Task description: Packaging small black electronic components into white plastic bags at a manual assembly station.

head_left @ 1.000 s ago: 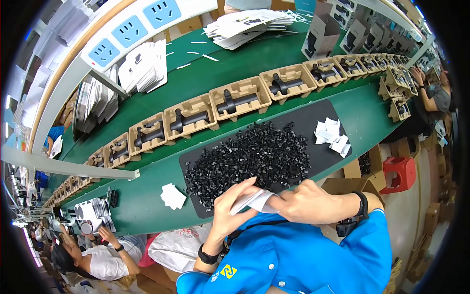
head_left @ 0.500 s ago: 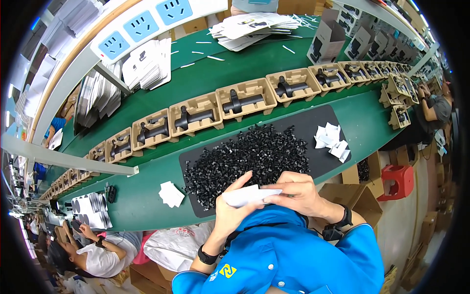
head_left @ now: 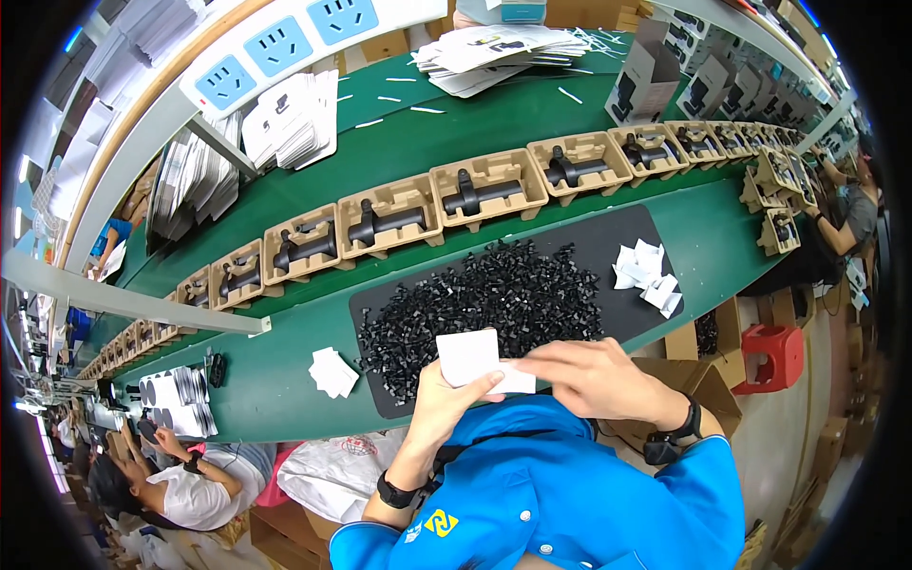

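Note:
My left hand (head_left: 440,404) grips white paper slips (head_left: 467,355), its thumb pressed across their lower part. One slip stands up toward the far side, and another white piece juts out to the right beneath the thumb. At that right-hand piece is my right hand (head_left: 589,378), its fingers stretched to the left and slightly blurred, the tips close to or touching the paper. Just beyond both hands lies a wide heap of small black parts (head_left: 484,294) on a dark grey mat (head_left: 622,318).
White slips lie right (head_left: 646,275) and left (head_left: 333,372) of the heap. Behind, a row of brown moulded trays (head_left: 389,220) holds black devices. A metal bar (head_left: 171,309) crosses at left. Co-workers sit at both sides; a red stool (head_left: 771,359) stands right.
The white paper, earlier tilted nearly edge-on between both hands, now faces up in my left hand. My right fingers have straightened out. The trays sit slightly further right.

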The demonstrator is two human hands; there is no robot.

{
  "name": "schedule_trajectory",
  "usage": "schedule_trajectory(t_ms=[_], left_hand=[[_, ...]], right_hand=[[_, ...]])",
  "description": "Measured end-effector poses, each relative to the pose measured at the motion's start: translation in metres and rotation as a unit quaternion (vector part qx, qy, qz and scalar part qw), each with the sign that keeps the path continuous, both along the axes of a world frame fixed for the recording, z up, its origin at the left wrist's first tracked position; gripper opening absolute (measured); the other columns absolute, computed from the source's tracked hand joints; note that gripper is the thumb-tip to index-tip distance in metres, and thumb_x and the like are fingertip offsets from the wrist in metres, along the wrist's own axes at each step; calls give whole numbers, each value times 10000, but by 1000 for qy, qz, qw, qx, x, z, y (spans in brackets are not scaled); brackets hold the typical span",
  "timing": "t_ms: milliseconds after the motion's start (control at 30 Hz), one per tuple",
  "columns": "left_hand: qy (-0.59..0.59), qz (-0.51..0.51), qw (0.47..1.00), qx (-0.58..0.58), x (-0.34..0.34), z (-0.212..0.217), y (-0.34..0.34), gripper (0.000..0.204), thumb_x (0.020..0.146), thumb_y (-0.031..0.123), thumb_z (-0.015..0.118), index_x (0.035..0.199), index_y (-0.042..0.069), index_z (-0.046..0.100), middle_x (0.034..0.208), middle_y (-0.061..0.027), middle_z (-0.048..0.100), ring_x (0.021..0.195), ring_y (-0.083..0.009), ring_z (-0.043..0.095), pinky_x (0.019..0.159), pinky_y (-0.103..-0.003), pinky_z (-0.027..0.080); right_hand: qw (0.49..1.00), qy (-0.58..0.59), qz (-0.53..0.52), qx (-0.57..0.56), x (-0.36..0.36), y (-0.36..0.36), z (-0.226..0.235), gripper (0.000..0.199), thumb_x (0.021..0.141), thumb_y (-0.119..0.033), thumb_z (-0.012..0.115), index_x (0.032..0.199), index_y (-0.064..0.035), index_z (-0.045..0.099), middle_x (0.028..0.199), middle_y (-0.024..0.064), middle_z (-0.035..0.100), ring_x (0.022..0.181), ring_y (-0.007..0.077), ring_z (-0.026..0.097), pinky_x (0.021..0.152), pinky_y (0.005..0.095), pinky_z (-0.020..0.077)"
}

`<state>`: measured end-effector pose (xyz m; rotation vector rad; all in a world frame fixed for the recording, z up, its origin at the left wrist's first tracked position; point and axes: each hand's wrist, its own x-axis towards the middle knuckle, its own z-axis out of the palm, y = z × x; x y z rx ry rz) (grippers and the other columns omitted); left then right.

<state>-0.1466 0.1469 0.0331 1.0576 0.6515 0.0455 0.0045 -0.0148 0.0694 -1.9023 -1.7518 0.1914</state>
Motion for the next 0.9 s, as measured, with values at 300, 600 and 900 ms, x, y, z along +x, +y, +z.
schedule_trajectory(t_ms=[300,600,900], left_hand=[[-12,-23,999,39,1,13,12,527,782,-41,662,1266,-62,455,1024,-149,651,900,-191,646,689,-277,578],[-10,-79,974,214,2,-8,3,238,805,36,680,1037,-17,672,849,-99,703,700,-107,653,559,-214,534],[79,-213,878,421,22,-35,3,228,930,129,503,990,-28,658,810,-130,697,685,-157,680,607,-272,525]], right_hand=[[922,366,-83,-94,-7,21,-20,184,794,-233,696,845,-57,697,769,72,643,638,187,623,555,304,468],[909,406,-80,-49,-16,11,-46,185,775,-238,709,771,-54,701,722,62,643,638,186,613,559,296,466],[911,408,-49,-13,24,-8,-91,181,824,-199,663,809,-19,673,666,70,614,551,145,600,524,283,468]])
